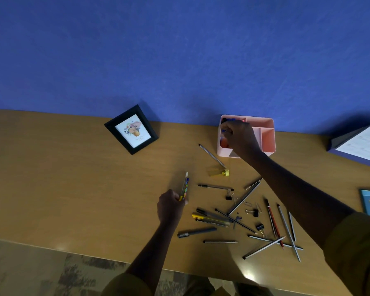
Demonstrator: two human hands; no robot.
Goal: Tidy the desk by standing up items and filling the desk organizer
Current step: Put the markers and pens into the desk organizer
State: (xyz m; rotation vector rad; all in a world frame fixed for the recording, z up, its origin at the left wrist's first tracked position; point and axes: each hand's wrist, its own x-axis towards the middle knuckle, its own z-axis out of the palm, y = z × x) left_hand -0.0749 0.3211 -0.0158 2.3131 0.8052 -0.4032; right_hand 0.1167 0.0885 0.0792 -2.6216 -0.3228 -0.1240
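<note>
Pink organizer (pixel 269 136) sits under the right hand (pixel 239 135), pinching a blue pen (pixel 224 130); left hand (pixel 170 207) grips several pens (pixel 185 185)

— What is your desk (pixel 73 178) made of?
— Wood-look top, smooth, with a soft sheen at your edge.
— And your organizer (pixel 269 133)?
— Matt pink plastic. Your frame (pixel 122 117) is matt black around a paper print (pixel 134 131); the clips (pixel 255 213) look like black metal. The wall (pixel 179 50) is blue and faintly rough.
</note>
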